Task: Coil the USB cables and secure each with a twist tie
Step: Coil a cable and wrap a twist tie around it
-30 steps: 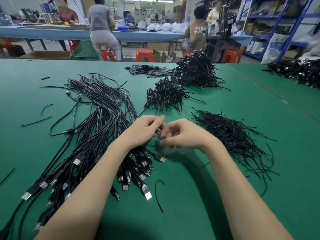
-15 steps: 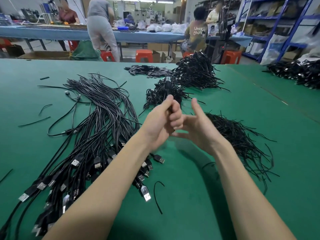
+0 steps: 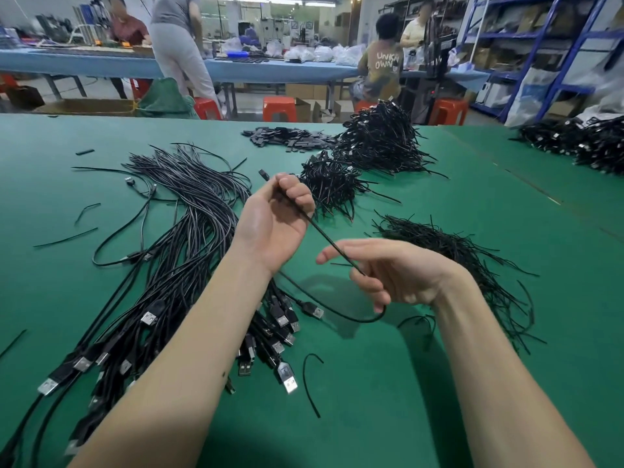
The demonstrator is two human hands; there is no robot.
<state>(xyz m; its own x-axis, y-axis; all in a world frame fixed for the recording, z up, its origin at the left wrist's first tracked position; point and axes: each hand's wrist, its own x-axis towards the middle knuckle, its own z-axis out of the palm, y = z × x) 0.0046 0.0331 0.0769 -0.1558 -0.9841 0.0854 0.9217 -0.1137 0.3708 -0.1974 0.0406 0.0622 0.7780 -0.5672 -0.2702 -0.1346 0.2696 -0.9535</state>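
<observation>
- Near edge of the green tabletop [image 3: 371, 417]: a stray twist tie [image 3: 309, 383] lay just right of the loose USB cables [image 3: 169, 265], whose plugs fanned toward me.
- My right hand [image 3: 395, 275] sat nearer me, fingers curled around the cable [image 3: 324, 236]; its slack looped under that hand back to a plug [image 3: 312, 309] on the tabletop.
- My left hand [image 3: 277, 221] was farther and higher, fingers pinching the same cable, the small end [image 3: 263, 173] poking past them.
- Long axis: diagonal, taut, from right hand up-left to left hand. I judged coiling was starting.
- Twist-tie pile [image 3: 456, 251] lay right of the right hand; coiled bundles [image 3: 378, 143] beyond, toward the far edge.
</observation>
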